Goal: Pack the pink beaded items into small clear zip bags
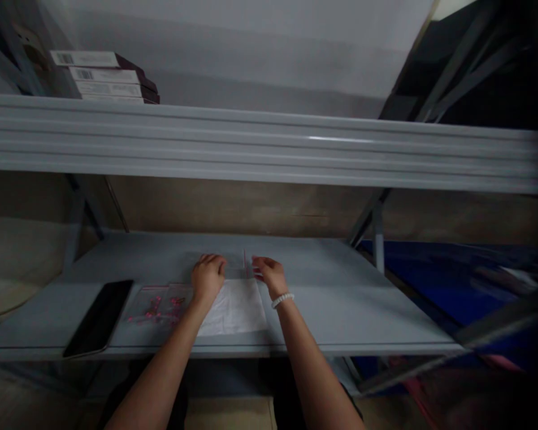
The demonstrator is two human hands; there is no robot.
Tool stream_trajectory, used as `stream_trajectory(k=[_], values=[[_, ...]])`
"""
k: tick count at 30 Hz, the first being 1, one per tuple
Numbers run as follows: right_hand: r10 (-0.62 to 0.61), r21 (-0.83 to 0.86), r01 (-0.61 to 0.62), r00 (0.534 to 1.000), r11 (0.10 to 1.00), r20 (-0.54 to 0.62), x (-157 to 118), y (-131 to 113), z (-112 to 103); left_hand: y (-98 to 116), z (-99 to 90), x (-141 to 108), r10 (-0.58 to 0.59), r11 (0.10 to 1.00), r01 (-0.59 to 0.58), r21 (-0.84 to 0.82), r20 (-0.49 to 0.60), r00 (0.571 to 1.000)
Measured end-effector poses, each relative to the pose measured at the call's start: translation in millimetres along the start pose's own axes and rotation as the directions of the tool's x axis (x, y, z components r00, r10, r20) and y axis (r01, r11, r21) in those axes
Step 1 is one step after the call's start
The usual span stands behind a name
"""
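Note:
My left hand [208, 278] lies curved on a clear plastic bag [215, 263], close to a white sheet [235, 307] lying flat on the shelf. My right hand [269, 276], with a white beaded bracelet [282, 300] on its wrist, has its fingertips at a thin red-lined edge [247, 266] of the clear plastic. Whether either hand pinches the film is hard to see. To the left of my left hand lies a small clear bag [156, 307] holding several pink pieces.
A black smartphone [98, 318] lies face up at the shelf's left. The grey metal shelf [341, 298] carries everything, with a horizontal shelf beam [251, 143] above my hands. Stacked boxes [105, 77] sit on top of that beam, and a blue bin [443, 280] lies beyond the right upright.

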State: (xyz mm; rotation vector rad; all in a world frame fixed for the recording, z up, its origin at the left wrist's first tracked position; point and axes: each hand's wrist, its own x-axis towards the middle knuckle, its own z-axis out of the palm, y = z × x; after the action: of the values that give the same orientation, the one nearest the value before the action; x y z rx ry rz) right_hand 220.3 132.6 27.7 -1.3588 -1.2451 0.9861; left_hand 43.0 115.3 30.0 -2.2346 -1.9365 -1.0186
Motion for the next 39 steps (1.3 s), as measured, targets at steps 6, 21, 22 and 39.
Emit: stream_trajectory(k=[6, 21, 22, 39], values=[[0.179, 0.247, -0.267, 0.928, 0.932, 0.328, -30, -7, -3, 9, -29.4, -33, 0.138, 0.989, -0.141, -0.043, -0.063, 0.988], [0.112, 0.146, -0.234, 0.816, 0.961, 0.567, -80, 0, 9, 22, -40.1, -80, 0.009, 0.807, 0.121, -0.578, 0.217, 0.976], [0.101, 0.141, -0.222, 0.808, 0.965, 0.580, -81, -1, 10, 22, -39.5, -81, 0.002, 0.797, 0.137, -0.588, 0.230, 0.973], [-0.185, -0.229, 0.250, 0.944, 0.941, 0.272, -91, -24, 21, 8, -54.3, -83, -0.026, 0.968, 0.080, -0.238, 0.219, 0.975]])
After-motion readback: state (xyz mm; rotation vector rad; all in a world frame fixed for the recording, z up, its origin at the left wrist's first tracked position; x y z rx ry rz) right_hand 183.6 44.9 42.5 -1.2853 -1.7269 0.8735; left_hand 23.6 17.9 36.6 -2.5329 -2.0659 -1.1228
